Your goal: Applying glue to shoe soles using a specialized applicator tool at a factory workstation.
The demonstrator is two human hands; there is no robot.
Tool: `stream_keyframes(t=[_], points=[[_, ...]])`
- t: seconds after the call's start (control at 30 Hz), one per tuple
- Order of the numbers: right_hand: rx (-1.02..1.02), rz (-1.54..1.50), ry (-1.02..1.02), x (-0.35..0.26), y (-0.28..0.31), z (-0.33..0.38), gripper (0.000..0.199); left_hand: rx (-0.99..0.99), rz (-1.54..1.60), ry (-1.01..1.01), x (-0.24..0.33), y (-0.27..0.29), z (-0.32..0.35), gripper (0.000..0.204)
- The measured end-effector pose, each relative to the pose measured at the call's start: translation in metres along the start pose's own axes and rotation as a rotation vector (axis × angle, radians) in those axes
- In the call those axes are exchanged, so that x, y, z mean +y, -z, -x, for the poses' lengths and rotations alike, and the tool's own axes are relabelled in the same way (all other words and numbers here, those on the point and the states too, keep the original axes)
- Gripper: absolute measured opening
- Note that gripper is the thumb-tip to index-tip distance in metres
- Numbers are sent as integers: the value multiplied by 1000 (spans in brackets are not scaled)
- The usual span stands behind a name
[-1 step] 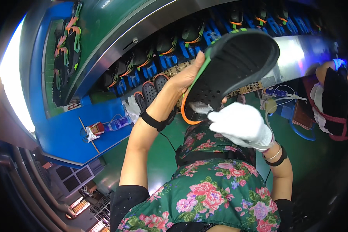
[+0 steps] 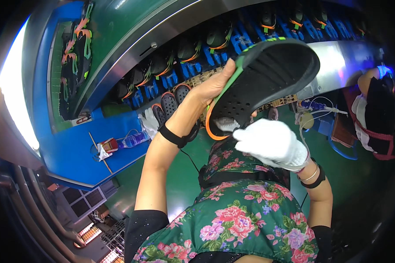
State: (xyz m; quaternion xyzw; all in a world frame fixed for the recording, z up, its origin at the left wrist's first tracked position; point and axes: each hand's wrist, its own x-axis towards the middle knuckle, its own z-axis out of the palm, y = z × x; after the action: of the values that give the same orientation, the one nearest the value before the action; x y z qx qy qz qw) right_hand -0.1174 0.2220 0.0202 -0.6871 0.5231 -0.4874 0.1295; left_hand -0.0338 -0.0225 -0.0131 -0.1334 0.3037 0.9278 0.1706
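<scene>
Head view, looking down at a shoe-assembly station. The bare left hand (image 2: 215, 85) is raised and closed around the edge of a black shoe sole (image 2: 267, 74), thumb and fingers clamped on its green-and-orange rim so that the perforated underside faces the camera. The right hand (image 2: 272, 142), in a white glove, is curled around a small white cloth (image 2: 227, 124) and presses it to the sole's heel end, just below the left hand's grip. The other frame bears the same timestamp and shows an identical arrangement, so no shift in either hand or in the sole can be read; the wiping contact at the heel is judged to be in progress. Behind the sole runs a green conveyor (image 2: 131, 30) edged in steel, with a row of black shoes on blue holders (image 2: 193, 65) beneath it. A blue bench (image 2: 79, 153) at left carries a plastic bottle (image 2: 134, 139). A second person's arm (image 2: 368, 79) shows at far right.
</scene>
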Motion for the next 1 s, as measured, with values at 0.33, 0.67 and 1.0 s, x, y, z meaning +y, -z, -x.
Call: stream_keyframes(t=[0.33,0.67,1.0], points=[[16,-304,-38,8,5,-14,25,304,-420,94,-4,-7,-8,86],[533,-362,-569,5,46,-9,24,-113,271,-204,-52,-8,2,56],[331,73,-161,-6,54,-11,31,285,495,-255,-93,5,24,50]])
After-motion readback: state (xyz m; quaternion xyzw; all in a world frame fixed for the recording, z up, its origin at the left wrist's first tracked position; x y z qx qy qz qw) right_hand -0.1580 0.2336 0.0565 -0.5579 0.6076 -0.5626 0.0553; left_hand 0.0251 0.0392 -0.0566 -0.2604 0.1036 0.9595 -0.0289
